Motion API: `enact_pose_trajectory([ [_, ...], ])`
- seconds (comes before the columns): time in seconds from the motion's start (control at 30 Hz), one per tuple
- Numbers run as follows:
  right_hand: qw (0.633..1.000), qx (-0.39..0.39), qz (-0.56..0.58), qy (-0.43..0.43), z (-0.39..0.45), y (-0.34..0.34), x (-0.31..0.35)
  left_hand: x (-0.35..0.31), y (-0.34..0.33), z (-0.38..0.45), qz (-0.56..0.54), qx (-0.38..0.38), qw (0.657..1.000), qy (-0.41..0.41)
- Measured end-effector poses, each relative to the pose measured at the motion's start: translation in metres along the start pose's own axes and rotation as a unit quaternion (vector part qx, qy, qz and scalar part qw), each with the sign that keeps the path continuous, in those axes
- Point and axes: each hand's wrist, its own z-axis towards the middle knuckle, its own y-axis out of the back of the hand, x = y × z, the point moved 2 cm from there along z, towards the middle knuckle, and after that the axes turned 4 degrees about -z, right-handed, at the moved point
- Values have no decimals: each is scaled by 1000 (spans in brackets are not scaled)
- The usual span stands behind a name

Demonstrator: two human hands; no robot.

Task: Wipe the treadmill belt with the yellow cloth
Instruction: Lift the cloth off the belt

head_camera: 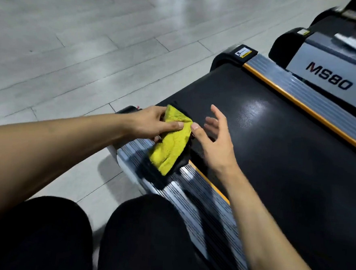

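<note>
— Where's the yellow cloth (171, 141) just now?
— In the left hand (152, 122), thumb and fingers pinching its upper part; it hangs folded over the near edge of the treadmill belt (277, 146), its lower end above the ribbed side rail (192, 190)
— And the right hand (212, 137)?
— Held over the belt just beside the cloth, fingers spread and relaxed, gripping nothing; the thumb tip is at the cloth's edge, whether touching I cannot tell
— Anything else around?
— A grey tiled floor (74, 43) to the left, a second treadmill marked MS80 (328, 79) to the right, and the person's dark-trousered knees (145, 227) at the bottom
</note>
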Motion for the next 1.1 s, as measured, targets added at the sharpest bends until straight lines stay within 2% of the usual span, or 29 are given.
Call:
enact_pose_trajectory([
  [0.13, 988, 144, 23, -46, 21, -20, 3, 19, 9, 9, 6, 19, 999, -32],
  [0.2, 981, 177, 20, -77, 27, -37, -1, 37, 17, 21, 28, 19, 999, -24],
  [0.4, 983, 123, -12, -134, 26, -53, -17, 73, 16, 34, 10, -9, 998, 62],
  [0.47, 983, 110, -55, -137, 22, -51, -11, 74, 9, 29, 6, 14, 994, 106],
  [0.53, 981, 72, -108, -142, 16, -47, -5, 70, 4, 22, -44, 58, 987, 145],
  [0.6, 975, 26, -147, -165, 6, -41, 1, 61, 1, 10, -78, 101, 982, 139],
  [0.67, 969, 9, -172, -177, -4, -36, 6, 61, -2, 0, -72, 107, 986, 104],
  [0.8, 942, -26, -276, -190, -17, -40, 5, 68, -10, -14, 57, 62, 996, 41],
  [0.9, 882, -52, -430, -185, -25, -56, 7, 69, -11, -27, 235, 48, 971, 4],
  [1.0, 848, -70, -500, -164, -40, -69, 25, 68, -10, -35, 358, 121, 926, -11],
  [1.1, 863, 10, -466, -196, -67, -81, 33, 61, -6, -37, 379, 222, 898, 19],
])
